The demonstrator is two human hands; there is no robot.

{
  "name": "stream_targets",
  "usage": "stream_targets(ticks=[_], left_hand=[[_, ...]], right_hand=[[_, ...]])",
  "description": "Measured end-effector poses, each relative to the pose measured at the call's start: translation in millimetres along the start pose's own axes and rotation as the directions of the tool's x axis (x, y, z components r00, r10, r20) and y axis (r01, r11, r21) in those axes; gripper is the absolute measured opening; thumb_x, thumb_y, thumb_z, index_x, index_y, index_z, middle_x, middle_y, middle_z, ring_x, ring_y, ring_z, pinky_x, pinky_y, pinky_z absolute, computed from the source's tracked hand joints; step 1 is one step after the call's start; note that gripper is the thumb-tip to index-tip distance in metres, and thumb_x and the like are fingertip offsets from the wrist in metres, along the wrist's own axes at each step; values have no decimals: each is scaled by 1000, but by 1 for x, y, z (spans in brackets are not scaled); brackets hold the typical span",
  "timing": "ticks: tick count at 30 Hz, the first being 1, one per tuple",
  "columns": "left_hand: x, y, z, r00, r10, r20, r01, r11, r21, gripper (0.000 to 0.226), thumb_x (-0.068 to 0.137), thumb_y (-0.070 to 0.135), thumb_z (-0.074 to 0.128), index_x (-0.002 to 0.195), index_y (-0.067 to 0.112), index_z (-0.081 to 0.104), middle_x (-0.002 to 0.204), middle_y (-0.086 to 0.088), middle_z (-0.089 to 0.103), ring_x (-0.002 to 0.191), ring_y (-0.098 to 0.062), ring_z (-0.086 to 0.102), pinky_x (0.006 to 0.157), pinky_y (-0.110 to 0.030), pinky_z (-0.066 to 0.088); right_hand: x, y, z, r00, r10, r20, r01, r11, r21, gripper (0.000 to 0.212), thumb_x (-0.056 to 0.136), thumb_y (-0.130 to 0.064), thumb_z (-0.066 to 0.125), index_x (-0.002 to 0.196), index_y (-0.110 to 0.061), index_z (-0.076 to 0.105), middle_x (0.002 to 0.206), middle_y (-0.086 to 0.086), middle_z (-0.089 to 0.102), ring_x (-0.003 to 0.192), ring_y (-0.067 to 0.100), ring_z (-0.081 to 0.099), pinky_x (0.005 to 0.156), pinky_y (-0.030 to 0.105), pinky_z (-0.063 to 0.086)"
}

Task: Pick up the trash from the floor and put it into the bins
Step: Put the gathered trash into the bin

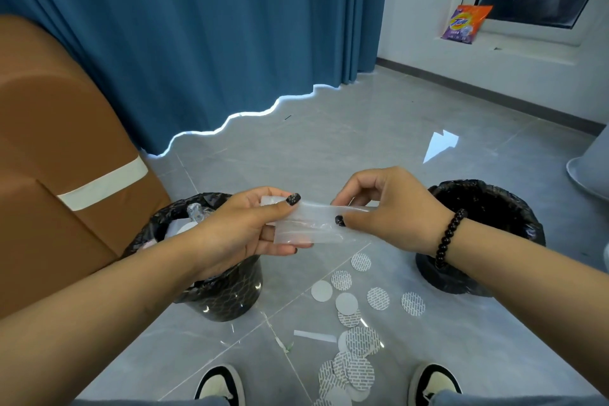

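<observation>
Head view. My left hand [244, 227] and right hand [389, 211] hold one clear plastic bag [309, 224] between them, stretched flat at mid-frame above the floor [329, 148]. Left hand: thumb on top of the bag's left end, fingers curled underneath, pinching it. Right hand: thumb and curled fingers pinch the bag's right end; a black bead bracelet [449, 234] sits on that wrist.

The bag hangs between the two bins. Left bin [224, 297]: black liner, partly hidden under my left forearm, already holding crumpled clear plastic and white pieces. Right bin [487, 208]: black liner, interior dark, contents cannot be made out.

On the grey tiled floor below the bag and between the bins: a scatter of round white discs [352, 316], some plain, some with grey printed pattern, several overlapping nearer my feet. A thin white paper strip [314, 335] lies just left of the discs.

My two shoes [219, 384] show at the bottom edge. Brown cardboard box [59, 155] at left, touching the left bin. Blue curtain [197, 26] behind. An orange-and-purple packet [466, 23] on the window ledge, far right.
</observation>
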State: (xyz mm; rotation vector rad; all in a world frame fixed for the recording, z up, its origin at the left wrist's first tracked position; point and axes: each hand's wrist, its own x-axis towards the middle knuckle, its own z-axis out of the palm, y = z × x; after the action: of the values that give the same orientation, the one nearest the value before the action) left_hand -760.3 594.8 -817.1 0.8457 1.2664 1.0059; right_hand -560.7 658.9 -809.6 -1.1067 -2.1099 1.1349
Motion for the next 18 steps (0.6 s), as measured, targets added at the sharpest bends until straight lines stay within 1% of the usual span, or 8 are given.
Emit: stream_targets(ticks=[3,6,8,11,13,15,17,18], left_hand=[[2,-2,-1,999,-17,37,19,999,-38,27,74,27,63,95,10,61,92,-18,71,71,-25,73,54,-24,58],[6,-2,-6,1000,-8,5,8,999,-46,13,78,12,66,90,8,61,86,-17,69,68,-20,72,54,-21,57],[10,-3,-13,1000,-1,-24,2,1000,29,9,84,1,64,90,6,62,85,-17,69,69,-20,72,56,-20,57],[18,-6,-33,993,16,-115,9,978,207,13,83,-5,65,95,1,63,90,-17,71,72,-19,72,62,-22,59],[27,-12,-56,968,96,-231,22,886,462,15,81,-2,70,96,0,65,90,-12,71,68,-14,70,64,-22,59],[36,-19,-84,929,220,-298,78,670,739,13,80,9,74,91,13,68,90,-3,68,68,-11,63,56,-16,51],[42,-30,-114,893,292,-341,160,503,849,11,81,15,71,91,19,67,96,1,65,74,-11,60,52,-12,42],[45,-36,-130,877,311,-366,199,459,866,11,82,15,68,93,19,67,100,-1,66,81,-14,61,57,-13,44]], right_hand=[[2,3,3,992,-108,-58,104,993,-64,23,73,0,73,66,-22,70,82,-2,68,76,13,64,71,25,55],[3,7,9,989,-143,-45,139,986,-96,24,72,-1,72,68,-25,72,88,-2,65,80,11,62,68,16,50],[1,11,15,992,-128,-7,126,984,-128,21,72,-6,73,75,-27,73,94,-5,63,83,8,61,70,17,49],[-3,20,27,991,-76,111,99,970,-222,26,75,-17,74,97,-30,71,107,-11,56,92,3,58,80,15,48],[-4,28,34,980,-24,199,79,959,-273,31,78,-23,72,107,-33,65,114,-15,49,98,0,55,84,12,46],[-3,36,39,966,29,255,50,953,-298,32,80,-29,70,109,-38,61,117,-19,46,101,-1,54,85,11,46],[-2,46,43,953,67,294,31,948,-317,30,80,-33,69,107,-41,59,117,-23,44,102,-3,54,85,13,47],[1,52,46,948,77,309,27,947,-321,29,80,-34,69,105,-43,59,116,-25,44,102,-4,54,85,13,47]])
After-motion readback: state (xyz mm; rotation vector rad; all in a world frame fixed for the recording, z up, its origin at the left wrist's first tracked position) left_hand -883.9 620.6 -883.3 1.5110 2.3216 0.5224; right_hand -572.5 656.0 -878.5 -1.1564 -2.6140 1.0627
